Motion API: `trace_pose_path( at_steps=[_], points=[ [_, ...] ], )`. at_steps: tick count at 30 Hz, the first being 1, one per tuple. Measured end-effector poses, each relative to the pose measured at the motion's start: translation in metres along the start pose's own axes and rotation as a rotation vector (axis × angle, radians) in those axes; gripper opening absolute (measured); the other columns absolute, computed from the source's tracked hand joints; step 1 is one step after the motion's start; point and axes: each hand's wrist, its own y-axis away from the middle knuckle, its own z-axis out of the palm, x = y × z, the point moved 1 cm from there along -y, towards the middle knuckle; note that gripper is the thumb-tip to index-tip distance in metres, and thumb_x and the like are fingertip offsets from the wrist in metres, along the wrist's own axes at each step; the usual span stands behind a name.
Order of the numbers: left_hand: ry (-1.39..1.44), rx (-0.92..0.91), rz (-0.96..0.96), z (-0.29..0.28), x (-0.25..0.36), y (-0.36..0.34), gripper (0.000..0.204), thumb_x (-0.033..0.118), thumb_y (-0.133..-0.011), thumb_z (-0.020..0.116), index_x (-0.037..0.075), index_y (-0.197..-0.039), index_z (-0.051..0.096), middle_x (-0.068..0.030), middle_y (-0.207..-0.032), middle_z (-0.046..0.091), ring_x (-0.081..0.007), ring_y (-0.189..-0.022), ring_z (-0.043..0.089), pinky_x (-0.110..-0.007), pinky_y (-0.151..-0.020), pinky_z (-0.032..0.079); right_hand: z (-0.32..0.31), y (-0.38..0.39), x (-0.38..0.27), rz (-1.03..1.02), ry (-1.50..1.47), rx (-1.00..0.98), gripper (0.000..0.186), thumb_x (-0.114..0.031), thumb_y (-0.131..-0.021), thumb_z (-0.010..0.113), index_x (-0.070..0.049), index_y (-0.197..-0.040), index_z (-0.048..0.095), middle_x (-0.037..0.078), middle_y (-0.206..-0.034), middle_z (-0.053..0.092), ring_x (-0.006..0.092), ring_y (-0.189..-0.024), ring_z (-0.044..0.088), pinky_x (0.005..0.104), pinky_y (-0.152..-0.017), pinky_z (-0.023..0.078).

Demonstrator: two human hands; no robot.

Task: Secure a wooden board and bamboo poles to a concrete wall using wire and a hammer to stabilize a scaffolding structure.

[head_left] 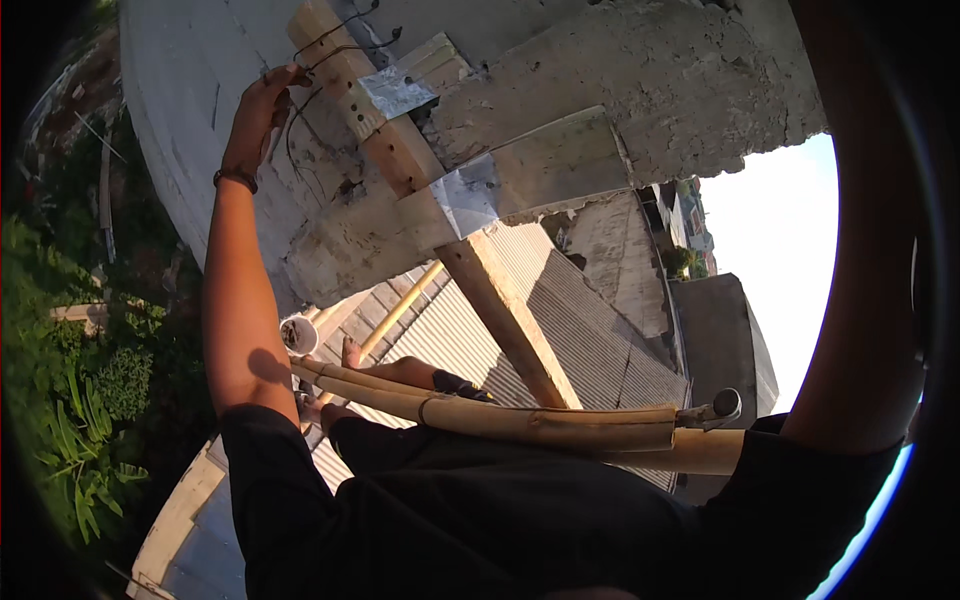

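My left hand (258,118) is raised at the upper left, its fingers curled and pinching a dark, thin wire (345,48). That wire bends across the top of a wooden beam (400,155), which stands against a rough grey concrete wall (600,75). More loose wire dangles beside the hand. Thin sheet-metal pieces (398,92) lie over the beam and over a crossing flat board (555,165). Up along the right side runs my right arm (870,250); its hand is outside the picture.
Bamboo poles (500,412) cross in front of my body. Below are a corrugated roof (590,310), a bare foot (351,352) and a white round container or pipe end (300,335). Green plants (80,450) grow far down at left. A dark pipe end (727,403) sits at right.
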Motion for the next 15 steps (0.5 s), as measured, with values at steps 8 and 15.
trace_pose_path(
  at_steps=[8, 15],
  points=[
    [0.015, 0.039, 0.007, 0.005, -0.019, -0.002, 0.045, 0.043, -0.098, 0.055, 0.003, -0.116, 0.066, 0.0084, -0.068, 0.029, -0.0041, -0.061, 0.023, -0.023, -0.058, 0.021, 0.086, 0.022, 0.034, 0.116, -0.232, -0.450, 0.072, -0.045, -0.096, 0.057, -0.005, -0.147, 0.026, 0.020, -0.108, 0.060, 0.0295, -0.099, 0.059, 0.0425, -0.087, 0.047],
    [-0.346, -0.027, 0.547, -0.020, -0.080, -0.039, 0.042, 0.024, -0.103, 0.046, 0.003, -0.138, 0.054, -0.0007, -0.126, 0.059, -0.0044, -0.073, 0.038, -0.021, -0.069, 0.037, 0.135, 0.042, 0.025, 0.097, -0.462, -0.795, 0.077, -0.045, -0.093, 0.063, -0.005, -0.148, 0.025, 0.021, -0.098, 0.065, 0.0306, -0.089, 0.065, 0.0426, -0.081, 0.051]
  ],
)
